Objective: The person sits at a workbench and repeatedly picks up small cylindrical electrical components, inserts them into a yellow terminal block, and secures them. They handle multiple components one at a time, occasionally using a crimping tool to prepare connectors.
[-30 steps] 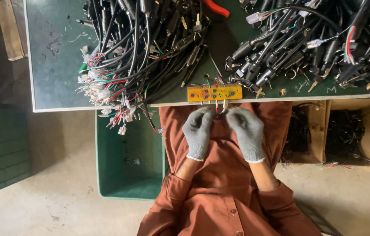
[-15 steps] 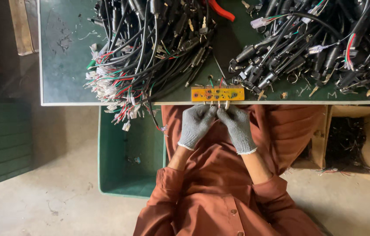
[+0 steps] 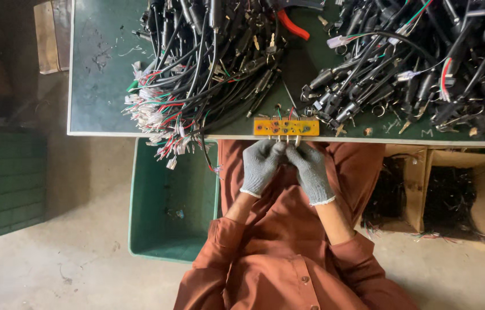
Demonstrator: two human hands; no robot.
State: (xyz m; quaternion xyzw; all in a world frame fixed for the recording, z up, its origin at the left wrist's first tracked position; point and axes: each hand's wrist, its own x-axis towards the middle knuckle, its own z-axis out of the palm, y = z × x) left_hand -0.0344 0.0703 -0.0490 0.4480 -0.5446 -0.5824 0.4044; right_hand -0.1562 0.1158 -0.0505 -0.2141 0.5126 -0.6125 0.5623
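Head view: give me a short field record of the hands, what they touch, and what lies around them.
left hand: grey knit glove, fingertips at the pins under the small orange block
right hand: grey knit glove, fingertips at the same pins
grip: too small to tell
block position: near edge of the green-topped table
left pile: black cables with red, green and white ends
right pile: black cables with plugs
below: green plastic bin

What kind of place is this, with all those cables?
Probably a small wiring assembly workshop: heaps of black cables cover a green workbench, gloved hands work at an orange connector block, and cardboard boxes hold more cables.
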